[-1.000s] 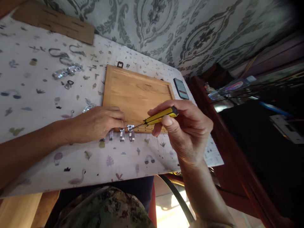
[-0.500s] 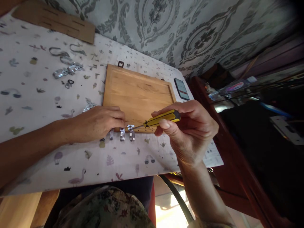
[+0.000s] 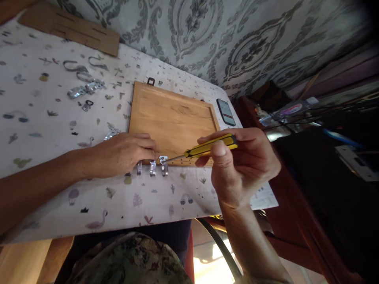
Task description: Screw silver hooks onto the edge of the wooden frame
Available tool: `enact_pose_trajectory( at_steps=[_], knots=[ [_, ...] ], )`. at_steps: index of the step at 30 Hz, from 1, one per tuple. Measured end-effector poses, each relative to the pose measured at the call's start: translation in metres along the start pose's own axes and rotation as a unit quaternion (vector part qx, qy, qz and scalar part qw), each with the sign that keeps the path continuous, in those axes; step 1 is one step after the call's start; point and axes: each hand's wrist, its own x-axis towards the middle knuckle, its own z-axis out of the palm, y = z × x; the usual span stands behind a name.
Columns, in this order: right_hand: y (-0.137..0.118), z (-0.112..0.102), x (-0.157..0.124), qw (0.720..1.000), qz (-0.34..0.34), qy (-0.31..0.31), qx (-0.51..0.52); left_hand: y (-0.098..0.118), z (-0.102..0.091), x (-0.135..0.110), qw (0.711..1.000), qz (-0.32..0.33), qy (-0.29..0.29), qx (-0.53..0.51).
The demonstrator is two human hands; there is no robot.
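My right hand (image 3: 247,165) is closed around the yellow and black handle of a screwdriver (image 3: 210,146). The thin shaft slants left, and its tip meets the small plate of a metal hook (image 3: 164,169) on the near edge of a framed wooden board (image 3: 174,118). Two more metal hooks (image 3: 152,168) sit along that edge to the left, their bent ends sticking out toward me. Over the board's near left corner lies my left hand (image 3: 130,154), its fingers bent together and gripping there. The hand covers part of that corner, so what is under the fingertips is hidden.
Loose metal hooks (image 3: 85,87) lie in a heap at the left, and another metal piece (image 3: 111,133) is beside my left hand. Slotted cardboard (image 3: 71,29) lies at the back left. A phone (image 3: 226,111) rests right of the board, near the patterned wall (image 3: 195,27).
My right hand and the screwdriver handle have shifted a little to the right, while the tip stays at the same hook. My left hand and the board have kept their places.
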Motion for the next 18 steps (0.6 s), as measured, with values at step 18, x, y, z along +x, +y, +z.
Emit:
enact_pose_trajectory(
  at_steps=[18],
  knots=[
    [0.010,0.002,0.000,1.000,-0.003,-0.011,-0.007,0.001,0.000,0.000,1.000,-0.001,0.003,0.006]
  ],
)
